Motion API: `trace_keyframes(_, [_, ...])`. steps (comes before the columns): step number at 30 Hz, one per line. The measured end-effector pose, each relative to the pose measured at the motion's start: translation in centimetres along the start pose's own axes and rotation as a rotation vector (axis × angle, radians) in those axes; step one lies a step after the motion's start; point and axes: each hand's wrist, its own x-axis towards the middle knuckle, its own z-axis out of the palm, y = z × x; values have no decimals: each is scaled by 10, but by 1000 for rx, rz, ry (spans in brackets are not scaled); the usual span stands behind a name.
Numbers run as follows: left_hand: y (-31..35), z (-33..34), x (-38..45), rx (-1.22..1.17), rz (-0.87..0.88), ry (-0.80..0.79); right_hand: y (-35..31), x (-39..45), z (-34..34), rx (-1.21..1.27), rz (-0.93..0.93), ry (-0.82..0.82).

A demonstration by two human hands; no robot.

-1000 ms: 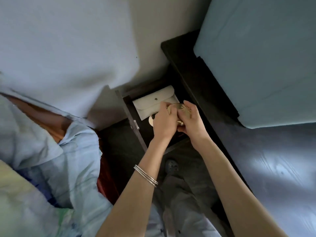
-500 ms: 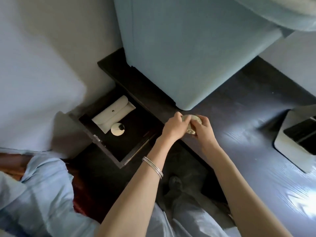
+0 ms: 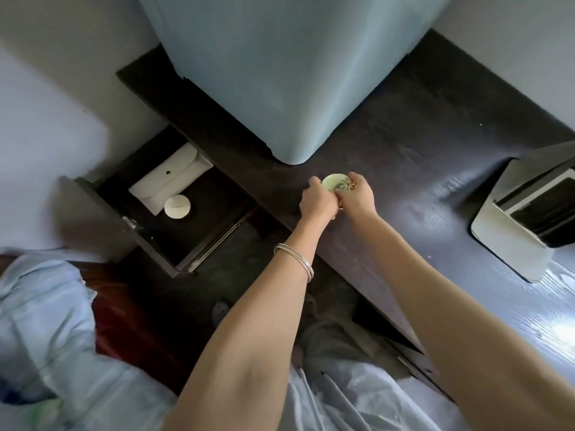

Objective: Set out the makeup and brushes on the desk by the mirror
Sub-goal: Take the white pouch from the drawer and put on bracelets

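Observation:
A small round pale-green compact (image 3: 335,183) with gold trim is gripped between my left hand (image 3: 315,201) and my right hand (image 3: 358,196), just above the dark desk top (image 3: 404,169). Fingers of both hands curl round its rim; its underside is hidden. In the open drawer (image 3: 174,225) at the left lie a white flap pouch (image 3: 170,178) and a round white compact (image 3: 177,206). A white-framed standing mirror (image 3: 513,231) sits on the desk at the right.
A large pale-blue covered block (image 3: 280,73) stands on the desk behind my hands. The drawer front juts out to the left of my left arm. Light-blue cloth (image 3: 46,321) lies at the lower left, by my lap.
Both hands lifted the green compact out of the drawer and carried it right, over the desk top. The view swung right, bringing the mirror into sight.

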Motion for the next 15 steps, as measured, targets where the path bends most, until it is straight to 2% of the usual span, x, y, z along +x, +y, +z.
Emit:
trace_keyframes(8, [16, 10, 25, 81, -57, 102, 0, 29, -5, 16, -67, -64])
trace_keyframes(15, [14, 16, 44, -114, 20, 130, -9, 54, -6, -105, -144, -75])
